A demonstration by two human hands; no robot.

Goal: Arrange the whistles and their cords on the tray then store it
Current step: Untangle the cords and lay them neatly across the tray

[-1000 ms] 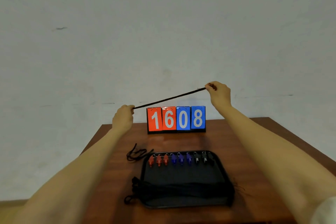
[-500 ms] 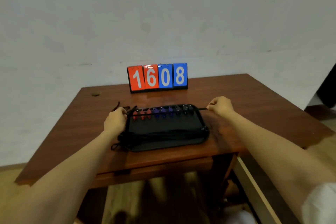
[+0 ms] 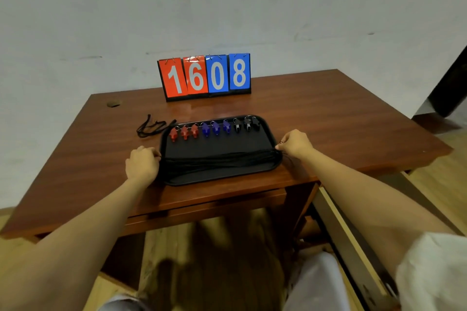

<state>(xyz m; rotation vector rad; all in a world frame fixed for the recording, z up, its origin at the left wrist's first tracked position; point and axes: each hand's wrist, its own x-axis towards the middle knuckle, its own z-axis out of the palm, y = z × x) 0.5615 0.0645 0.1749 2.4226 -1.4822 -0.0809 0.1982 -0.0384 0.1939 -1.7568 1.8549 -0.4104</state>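
Note:
A black tray lies on the wooden table. Along its far edge stands a row of whistles: red whistles, blue whistles and black whistles. A bundle of straight black cords stretches across the tray's near half. My left hand pinches one end of a cord at the tray's left edge. My right hand pinches the other end at the right edge. The cord lies down among the bundle. A loose tangled cord sits on the table left of the tray.
A flip scoreboard reading 1608 stands at the back of the table against the white wall. An open drawer sticks out below the table's right side. My knees are under the front edge.
My hands brought the stretched cord down from above the scoreboard onto the tray, then nearer, onto the cord bundle. The camera tilted down.

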